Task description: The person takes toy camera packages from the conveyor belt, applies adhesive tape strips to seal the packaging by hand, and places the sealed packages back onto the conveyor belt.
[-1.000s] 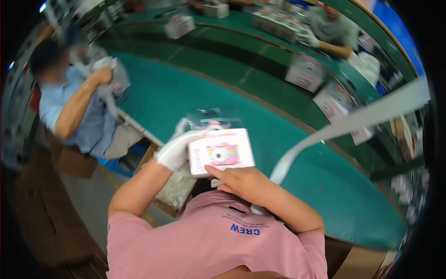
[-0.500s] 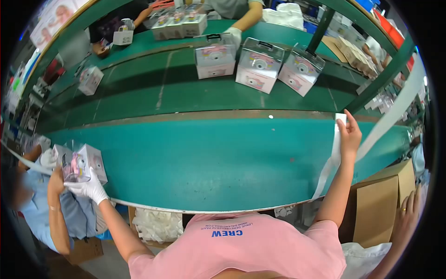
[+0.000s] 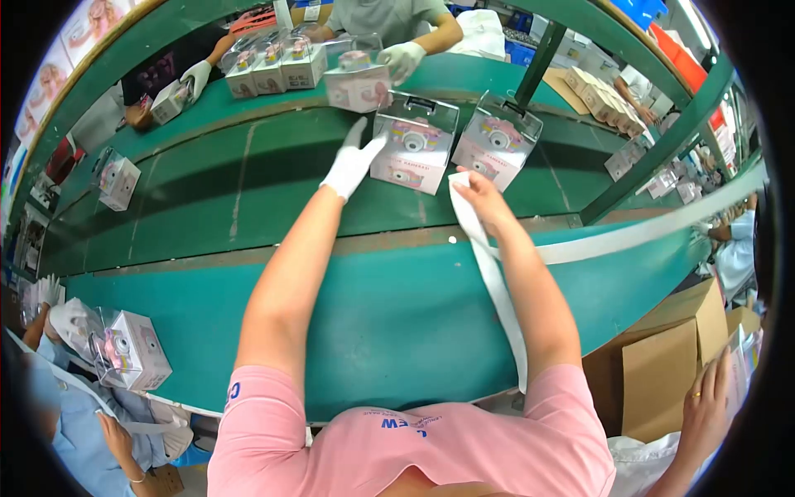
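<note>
My left hand (image 3: 354,161), in a white glove, reaches over the green belt with its fingers apart, at the left side of a boxed pink toy camera (image 3: 411,149). Whether the glove touches that box I cannot tell. The box has a pink and white base and a transparent top with a black hanger. Just right of it stands a second boxed toy camera (image 3: 498,142), tilted in view. In front of it my bare right hand (image 3: 483,199) pinches the end of a long white strip (image 3: 502,306), which hangs down along my forearm.
A co-worker's gloved hand (image 3: 402,61) is at another boxed camera (image 3: 356,83) across the belt. More boxes stand at the back (image 3: 277,70) and far left (image 3: 118,180). Another box (image 3: 137,352) sits by a person at left. A green post (image 3: 662,157) and cardboard carton (image 3: 662,373) are at right.
My left hand has left the box at lower left and moved up to the boxed cameras. My right hand has brought the white strip left. The co-worker's box has shifted back and left.
</note>
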`<control>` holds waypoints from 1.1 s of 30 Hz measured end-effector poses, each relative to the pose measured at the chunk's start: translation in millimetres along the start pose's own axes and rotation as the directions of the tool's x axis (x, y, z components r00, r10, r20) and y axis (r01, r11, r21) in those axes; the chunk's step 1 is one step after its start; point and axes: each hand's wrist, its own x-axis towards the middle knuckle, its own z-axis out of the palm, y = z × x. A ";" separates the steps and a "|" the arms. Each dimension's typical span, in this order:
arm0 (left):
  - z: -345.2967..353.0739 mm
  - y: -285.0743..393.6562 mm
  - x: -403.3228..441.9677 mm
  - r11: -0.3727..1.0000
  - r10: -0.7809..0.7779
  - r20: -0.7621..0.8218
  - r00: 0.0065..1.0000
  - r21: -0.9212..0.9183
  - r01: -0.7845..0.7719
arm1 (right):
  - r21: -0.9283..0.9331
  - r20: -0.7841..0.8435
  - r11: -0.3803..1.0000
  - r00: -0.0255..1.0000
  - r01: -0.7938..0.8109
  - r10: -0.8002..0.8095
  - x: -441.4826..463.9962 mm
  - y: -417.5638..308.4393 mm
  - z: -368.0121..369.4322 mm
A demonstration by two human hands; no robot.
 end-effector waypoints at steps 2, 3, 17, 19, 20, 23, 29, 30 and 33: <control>16.2 0.9 14.6 0.991 0.013 0.110 0.994 -0.136 0.002 | 0.010 0.002 1.000 1.000 0.016 -0.016 6.5 -6.6 14.3; 22.2 -5.4 18.1 0.991 0.044 0.099 0.994 -0.132 -0.030 | -0.061 -0.022 0.993 0.994 0.103 -0.104 4.6 -12.0 21.0; 39.0 16.9 -297.2 0.261 -0.353 0.291 0.889 -0.882 0.393 | -0.349 0.502 0.714 0.765 0.607 -0.405 -209.0 -162.2 46.3; 42.4 18.8 -343.3 0.415 -0.474 0.222 0.852 -0.798 0.438 | -0.283 0.553 0.793 0.768 0.539 -0.325 -215.5 -151.8 46.2; 41.8 22.2 -362.6 0.485 -0.526 0.181 0.831 -0.739 0.468 | -0.248 0.576 0.829 0.764 0.501 -0.289 -216.9 -146.9 46.7; 18.6 45.2 -393.3 0.574 -0.619 0.246 0.746 -0.506 0.644 | -0.161 0.466 0.972 0.882 0.170 -0.077 -228.5 -160.3 45.4; -18.6 133.7 -375.9 0.801 -0.558 0.322 0.765 -0.032 0.598 | -0.065 0.448 0.997 0.892 -0.034 0.060 -238.1 -179.9 30.7; -15.1 145.8 -373.6 0.869 -0.464 0.226 0.857 -0.069 0.489 | -0.042 0.454 0.998 0.889 -0.042 0.056 -239.8 -183.3 30.4; 8.7 154.3 -355.4 0.992 -0.082 0.021 0.996 -0.090 0.083 | 0.019 0.479 1.000 0.878 -0.004 -0.006 -245.8 -183.2 36.1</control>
